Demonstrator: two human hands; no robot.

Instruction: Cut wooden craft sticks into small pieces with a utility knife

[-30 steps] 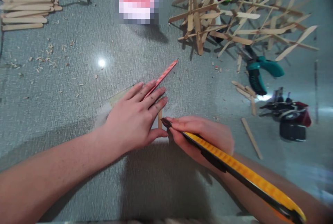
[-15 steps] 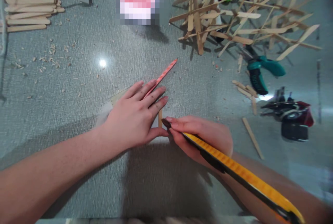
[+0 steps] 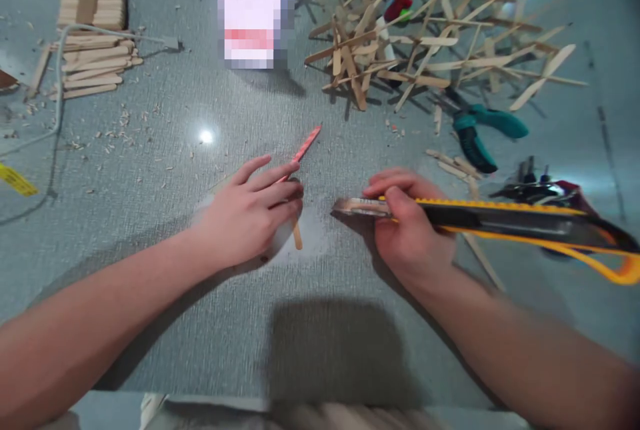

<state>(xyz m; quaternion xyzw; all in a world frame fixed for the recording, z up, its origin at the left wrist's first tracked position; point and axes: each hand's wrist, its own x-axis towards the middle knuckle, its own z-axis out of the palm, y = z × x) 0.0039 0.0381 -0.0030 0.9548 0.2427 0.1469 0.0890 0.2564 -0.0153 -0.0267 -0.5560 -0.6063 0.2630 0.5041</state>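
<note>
Narrow wooden stick [image 3: 298, 235]: lies partly beneath the left hand [image 3: 250, 207], rounded end poking out past the outer fingers [image 3: 280, 198] toward the near edge of the tabletop [image 3: 190, 323]. Left palm down, wrist nearly straight, forearm slanting in from the lower left; fingers extended, slightly bent and a little apart, thumb hidden. No telling whether pinching the stick or only resting over it.

Just right of the stick, apart from it: utility knife [image 3: 500, 217], yellow and black, clasped in the right hand [image 3: 413, 230]. Fingers curled firmly round the front of the handle, thumb laid along it, forearm rising from the lower right. Blade [image 3: 357, 207] pointing left toward the stick; marks along it too blurred to read.

Under the left fingers as well, pink striped pencil [image 3: 307, 145], tip aimed up and right.

Farther out, at the left edge, yellow label [image 3: 17, 180] with print too small to make out, near a pale cable [image 3: 61, 83] and stacked sticks [image 3: 95, 67]. At top centre, package [image 3: 250, 3] masked by coarse squares, reddish band showing, wording illegible. To the right, tangle of crossed sticks [image 3: 350, 50], then teal-handled pliers [image 3: 473, 143].
</note>
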